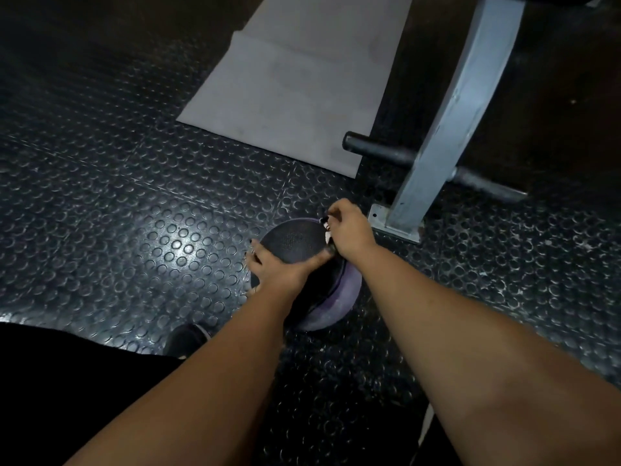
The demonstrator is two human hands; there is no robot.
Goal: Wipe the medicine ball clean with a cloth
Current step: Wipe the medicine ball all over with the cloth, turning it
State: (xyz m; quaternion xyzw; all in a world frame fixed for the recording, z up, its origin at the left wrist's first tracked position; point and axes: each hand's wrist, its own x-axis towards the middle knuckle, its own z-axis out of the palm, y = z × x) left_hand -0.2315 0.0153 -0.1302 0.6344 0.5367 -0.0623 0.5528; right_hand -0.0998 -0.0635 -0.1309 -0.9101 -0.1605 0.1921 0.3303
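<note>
A black and purple medicine ball [295, 240] rests on the studded rubber floor, just below the frame's middle. My left hand [282, 269] lies spread over its near left side, fingers apart, thumb stretched across the top. My right hand [347, 230] is closed at the ball's upper right edge, pinching a small cloth [326, 227], of which only a pale and dark scrap shows between the fingers. The rest of the cloth is hidden by the hand.
A grey metal machine leg [450, 122] with a bolted foot plate [398, 227] stands right beside the ball. A black bar [379, 149] sticks out from it. A pale grey mat [289, 79] lies beyond. My shoe [186, 338] sits near left.
</note>
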